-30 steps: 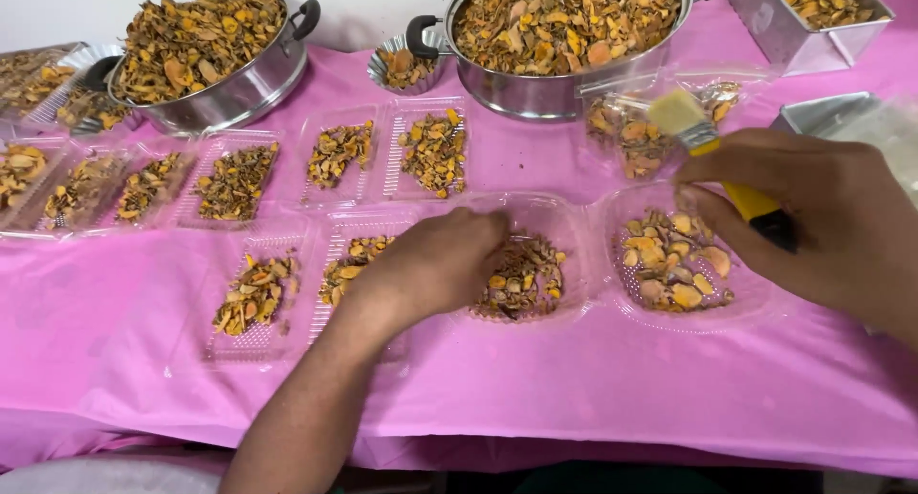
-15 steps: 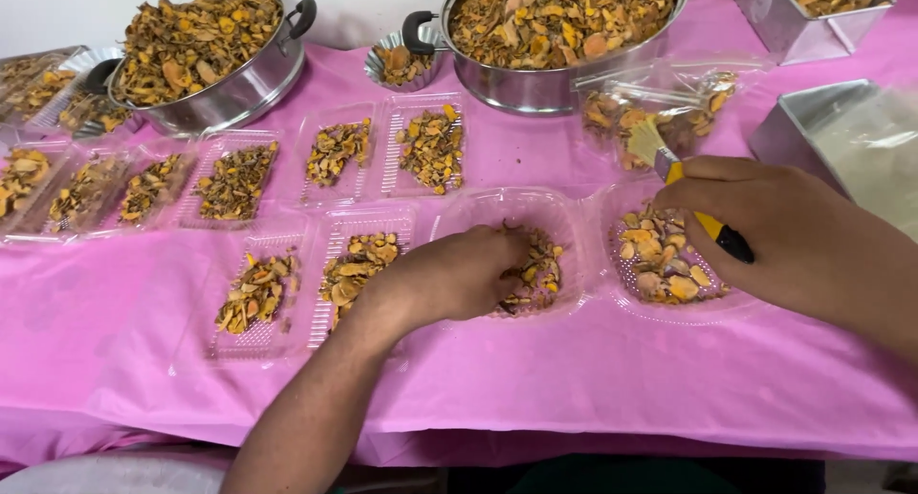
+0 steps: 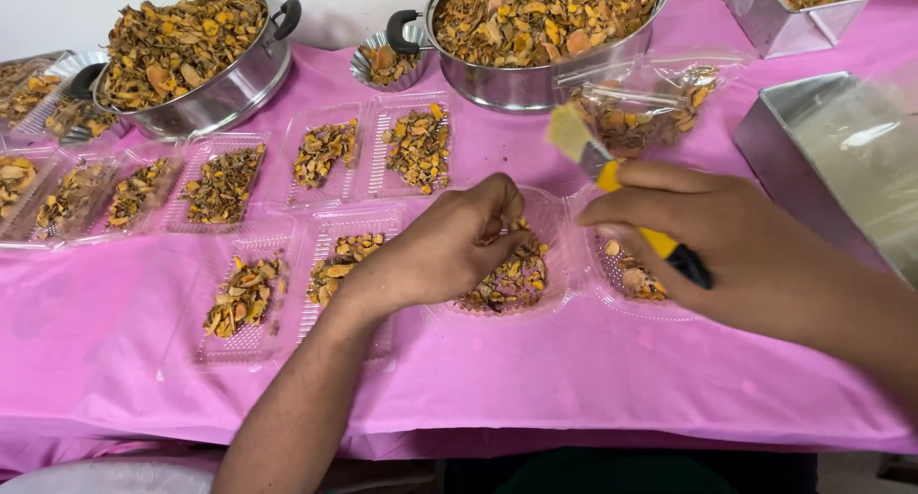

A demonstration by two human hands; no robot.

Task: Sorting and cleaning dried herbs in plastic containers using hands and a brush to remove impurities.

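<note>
Right hand [image 3: 708, 236] now higher, hiding round tray [image 3: 660, 303].

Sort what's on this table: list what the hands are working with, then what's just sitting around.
In use:
left hand
clear tray of dried pieces
right hand
yellow-handled tool

Sitting around:
two pots
small bowl
other filled trays
metal tins
</note>
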